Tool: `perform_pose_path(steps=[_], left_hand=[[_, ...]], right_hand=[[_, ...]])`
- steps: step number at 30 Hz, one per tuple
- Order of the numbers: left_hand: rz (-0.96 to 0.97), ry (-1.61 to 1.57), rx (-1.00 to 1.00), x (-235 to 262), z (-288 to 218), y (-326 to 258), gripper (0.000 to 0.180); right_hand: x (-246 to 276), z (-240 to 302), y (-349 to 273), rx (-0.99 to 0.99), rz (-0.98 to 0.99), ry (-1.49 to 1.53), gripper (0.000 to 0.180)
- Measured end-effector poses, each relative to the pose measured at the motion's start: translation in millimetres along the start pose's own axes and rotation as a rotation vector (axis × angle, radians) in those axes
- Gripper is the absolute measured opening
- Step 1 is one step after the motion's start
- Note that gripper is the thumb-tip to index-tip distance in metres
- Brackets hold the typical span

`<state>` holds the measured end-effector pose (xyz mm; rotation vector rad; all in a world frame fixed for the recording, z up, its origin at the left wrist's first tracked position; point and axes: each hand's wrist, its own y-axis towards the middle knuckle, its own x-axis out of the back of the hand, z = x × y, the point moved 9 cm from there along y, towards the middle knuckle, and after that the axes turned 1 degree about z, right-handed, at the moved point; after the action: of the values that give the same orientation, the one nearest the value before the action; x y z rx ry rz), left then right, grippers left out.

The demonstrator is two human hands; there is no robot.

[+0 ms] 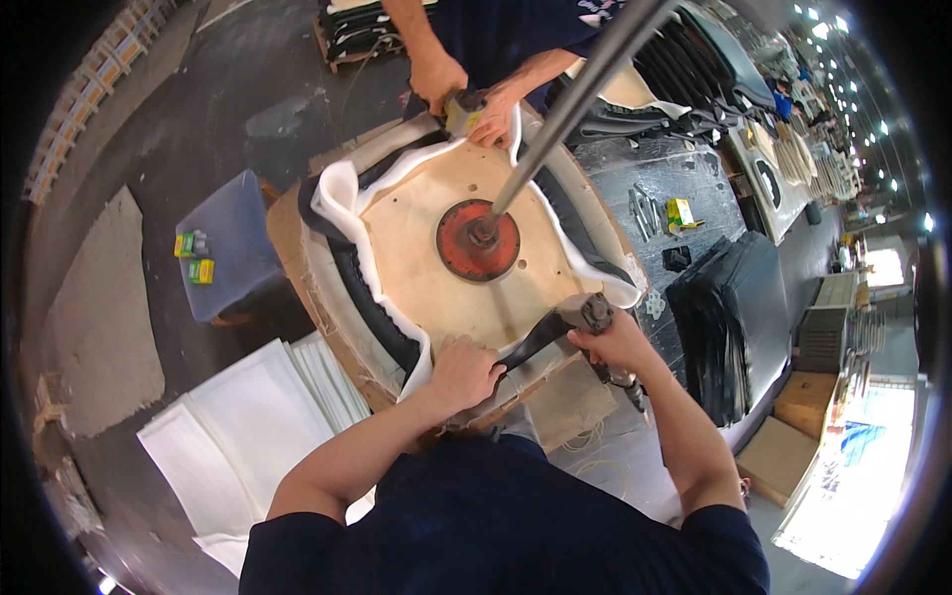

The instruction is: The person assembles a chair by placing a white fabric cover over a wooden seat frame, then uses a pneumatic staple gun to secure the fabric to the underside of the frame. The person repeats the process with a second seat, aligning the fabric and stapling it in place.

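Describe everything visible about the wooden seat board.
The seat board is a pale, rounded plywood panel lying flat, with small holes. A red disc on a metal pole presses its middle. White foam and black cover wrap its edges. The left hand presses the cover at its near edge.

White foam sheets (253, 416) lie left of the grip — black panels (729, 317) stacked right, blue stool (233, 243) beyond.
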<state>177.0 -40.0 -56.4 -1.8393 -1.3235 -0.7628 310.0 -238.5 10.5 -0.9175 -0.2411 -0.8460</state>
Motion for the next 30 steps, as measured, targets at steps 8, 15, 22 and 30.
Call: perform_pose_path(steps=[8, 15, 22, 30], left_hand=[[-0.137, -0.117, -0.025, 12.6, 7.0, -13.6, 0.028], [-0.294, -0.213, 0.034, 10.7, 15.4, -16.6, 0.024], [-0.433, -0.228, 0.065, 10.7, 19.1, -18.7, 0.013], [-0.392, -0.224, 0.115, 5.1, 21.4, -13.9, 0.013]], right_hand=[[-61.9, 2.5, -44.9, -0.002, 0.12, 0.194, 0.033], [-91.1, 13.5, -51.2, -0.014, 0.145, 0.111, 0.067], [-100.4, 25.8, -43.4, 0.01, 0.146, 0.062, 0.035], [-113.7, 25.5, -30.7, -0.058, 0.16, 0.037, 0.029]])
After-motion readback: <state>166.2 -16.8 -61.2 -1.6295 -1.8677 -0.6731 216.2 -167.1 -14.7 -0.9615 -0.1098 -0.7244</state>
